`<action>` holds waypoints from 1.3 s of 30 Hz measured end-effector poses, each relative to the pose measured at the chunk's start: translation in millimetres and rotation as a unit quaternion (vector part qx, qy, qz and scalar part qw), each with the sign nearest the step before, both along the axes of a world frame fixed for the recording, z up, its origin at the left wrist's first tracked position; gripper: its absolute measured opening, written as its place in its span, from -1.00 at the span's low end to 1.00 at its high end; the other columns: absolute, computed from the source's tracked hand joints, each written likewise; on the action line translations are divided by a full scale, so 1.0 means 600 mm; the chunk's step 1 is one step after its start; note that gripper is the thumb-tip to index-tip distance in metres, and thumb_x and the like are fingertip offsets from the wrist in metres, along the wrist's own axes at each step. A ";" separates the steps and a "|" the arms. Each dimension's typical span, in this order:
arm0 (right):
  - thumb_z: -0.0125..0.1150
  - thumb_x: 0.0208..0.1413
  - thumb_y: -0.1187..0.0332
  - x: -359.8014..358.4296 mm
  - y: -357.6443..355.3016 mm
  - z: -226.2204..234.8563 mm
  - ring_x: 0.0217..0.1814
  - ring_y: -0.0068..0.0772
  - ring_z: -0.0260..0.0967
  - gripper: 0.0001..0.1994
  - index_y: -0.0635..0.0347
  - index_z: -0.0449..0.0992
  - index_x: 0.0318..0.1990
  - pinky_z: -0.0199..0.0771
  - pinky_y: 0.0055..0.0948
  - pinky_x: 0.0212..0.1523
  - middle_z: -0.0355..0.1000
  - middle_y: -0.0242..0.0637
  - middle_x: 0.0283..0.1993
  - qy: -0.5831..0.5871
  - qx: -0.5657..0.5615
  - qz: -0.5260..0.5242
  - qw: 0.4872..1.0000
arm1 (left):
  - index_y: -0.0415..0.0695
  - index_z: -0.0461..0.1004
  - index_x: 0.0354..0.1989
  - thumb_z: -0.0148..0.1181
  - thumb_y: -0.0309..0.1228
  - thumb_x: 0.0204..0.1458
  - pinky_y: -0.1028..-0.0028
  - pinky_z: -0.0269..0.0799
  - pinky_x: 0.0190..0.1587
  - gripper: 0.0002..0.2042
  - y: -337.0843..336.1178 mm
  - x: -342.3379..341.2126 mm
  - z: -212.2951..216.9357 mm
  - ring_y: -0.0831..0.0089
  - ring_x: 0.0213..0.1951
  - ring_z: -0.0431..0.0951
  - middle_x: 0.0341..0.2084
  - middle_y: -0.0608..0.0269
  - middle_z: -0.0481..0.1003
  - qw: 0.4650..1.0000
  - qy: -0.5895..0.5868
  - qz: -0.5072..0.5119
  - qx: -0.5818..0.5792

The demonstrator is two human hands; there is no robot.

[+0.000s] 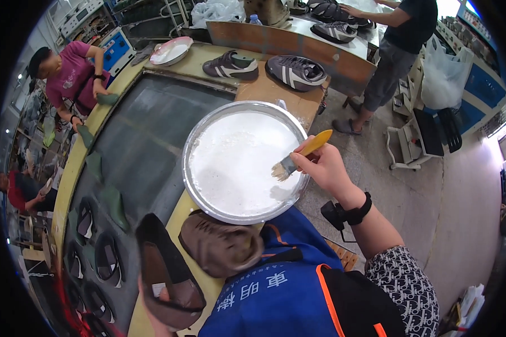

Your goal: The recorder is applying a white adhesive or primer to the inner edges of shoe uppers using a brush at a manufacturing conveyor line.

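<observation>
Step in hand, by my read: loading the brush with glue. Right hand (323,167) is closed around the yellow-handled brush (301,154), bristles dipped at the 3 o'clock rim of the round metal pan (192,147) holding white paste. Left hand (162,295) sits at 6 o'clock of the frame, fingers gripping a dark shoe sole (164,269) from below; grip partly hidden. A brown shoe upper (219,245) lies just beside the sole, touching the pan's 6 o'clock edge.

Next move likely calls for lifting the brush clear of the pan rim and carrying it toward 7 o'clock to the sole without dripping.

Room: pan overhangs the bench edge near the blue apron (275,281); tight there. The conveyor belt (146,140) at 9 o'clock carries soles. Two finished sneakers (264,68) at 12 o'clock are well apart.
</observation>
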State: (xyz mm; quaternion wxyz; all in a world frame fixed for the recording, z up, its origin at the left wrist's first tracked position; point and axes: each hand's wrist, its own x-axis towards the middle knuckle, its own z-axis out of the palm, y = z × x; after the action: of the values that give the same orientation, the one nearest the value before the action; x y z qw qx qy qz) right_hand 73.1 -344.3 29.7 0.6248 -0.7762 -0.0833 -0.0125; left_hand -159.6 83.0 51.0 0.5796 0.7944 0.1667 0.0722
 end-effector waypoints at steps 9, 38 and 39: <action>0.30 0.23 0.42 -0.021 0.027 0.014 -0.35 -0.69 0.42 -0.85 0.27 0.47 -0.18 0.43 -0.67 -0.30 0.48 -0.40 -0.35 -0.021 0.132 -0.084 0.987 | 0.02 0.58 0.13 0.22 -0.64 -0.30 0.24 0.42 0.14 -0.35 -0.054 0.022 0.047 0.02 0.12 0.48 0.12 -0.03 0.47 0.932 -0.001 -0.167 0.321; 0.38 0.14 0.39 -0.056 0.006 0.009 -0.39 -0.41 0.54 -0.83 0.26 0.54 -0.22 0.54 -0.48 -0.33 0.54 -0.24 -0.33 -0.107 -0.130 -0.059 0.984 | 0.05 0.27 0.35 0.10 -0.40 0.20 0.49 0.39 0.13 -0.50 0.113 -0.063 0.092 0.27 0.06 0.55 0.12 0.02 0.48 0.965 0.175 0.159 -0.109; 0.38 0.12 0.39 -0.052 0.015 0.002 -0.38 -0.36 0.54 -0.83 0.26 0.54 -0.23 0.54 -0.45 -0.32 0.54 -0.21 -0.32 -0.122 -0.154 -0.066 0.978 | -0.04 0.36 0.23 0.11 -0.36 0.15 0.44 0.39 0.12 -0.57 0.095 -0.034 0.047 0.28 0.02 0.54 0.06 0.06 0.49 0.960 0.115 0.125 -0.225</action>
State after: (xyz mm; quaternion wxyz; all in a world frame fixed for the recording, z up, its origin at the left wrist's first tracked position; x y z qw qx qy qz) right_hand 42.2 -335.4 30.7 0.4806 -0.8596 -0.1083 -0.1352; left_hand -180.1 140.3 79.3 0.7064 0.6195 0.3420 0.0133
